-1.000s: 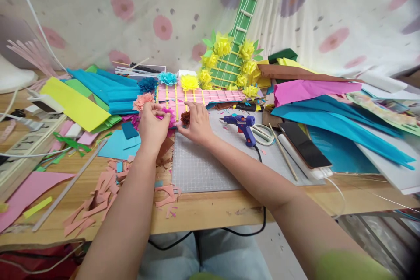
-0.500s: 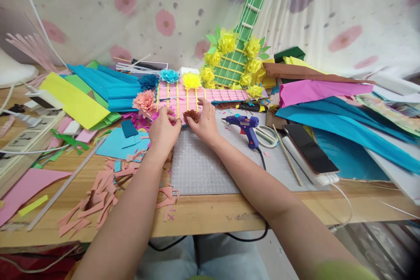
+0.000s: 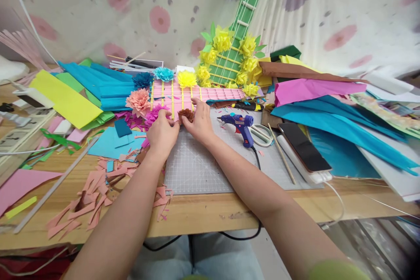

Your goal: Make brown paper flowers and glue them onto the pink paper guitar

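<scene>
Brown flower [image 3: 186, 115] at near edge of pink guitar [image 3: 177, 96], toward far edge of desk [image 3: 200, 212].
Left hand [image 3: 164, 133]: thumb and fingertip together beside flower; pinched item, if any, too small to tell. Right hand [image 3: 201, 124]: fingers spread past flower, thumb at its near side; grip unclear. Judgement: steady guitar with left, press flower's base squarely, spare petals.

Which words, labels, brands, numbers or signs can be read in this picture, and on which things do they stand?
No text is readable.
Glue gun: any print is too small.
Cutting mat: fine grid markings, too small.
Phone: dark screen, no visible text.
</scene>
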Available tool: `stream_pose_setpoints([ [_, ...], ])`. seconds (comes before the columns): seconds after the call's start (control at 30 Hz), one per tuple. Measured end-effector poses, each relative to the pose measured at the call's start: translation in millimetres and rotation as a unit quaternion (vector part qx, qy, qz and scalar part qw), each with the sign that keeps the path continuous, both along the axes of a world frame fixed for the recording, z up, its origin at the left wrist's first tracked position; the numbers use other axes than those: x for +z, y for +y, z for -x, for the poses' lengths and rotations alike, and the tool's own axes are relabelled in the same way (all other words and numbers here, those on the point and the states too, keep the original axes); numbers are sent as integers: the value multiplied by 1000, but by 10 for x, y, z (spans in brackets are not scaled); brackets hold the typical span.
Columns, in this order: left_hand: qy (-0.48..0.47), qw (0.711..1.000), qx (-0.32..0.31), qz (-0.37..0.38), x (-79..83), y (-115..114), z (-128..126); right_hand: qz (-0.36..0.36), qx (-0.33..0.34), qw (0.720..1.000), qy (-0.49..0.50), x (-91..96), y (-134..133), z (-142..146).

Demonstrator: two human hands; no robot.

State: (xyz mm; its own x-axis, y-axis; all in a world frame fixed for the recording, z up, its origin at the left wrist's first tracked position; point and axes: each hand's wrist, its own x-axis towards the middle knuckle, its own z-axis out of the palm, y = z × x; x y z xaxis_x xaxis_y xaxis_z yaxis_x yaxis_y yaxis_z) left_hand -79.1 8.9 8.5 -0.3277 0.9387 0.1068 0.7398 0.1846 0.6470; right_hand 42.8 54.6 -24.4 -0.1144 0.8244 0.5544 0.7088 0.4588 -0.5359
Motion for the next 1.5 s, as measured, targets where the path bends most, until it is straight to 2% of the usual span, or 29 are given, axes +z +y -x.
stream_pose_setpoints([
  [0.77,-25,999,31,-4,-80,71,-18,-23,13,1000,10,-37,33,-9],
  [1.13,-145,988,-7,-55,-219,147,15,-14,11,1000,17,-18,14,-3],
  [1.5,-129,990,-8,-53,-196,121,17,-12,11,1000,15,-25,19,-2],
])
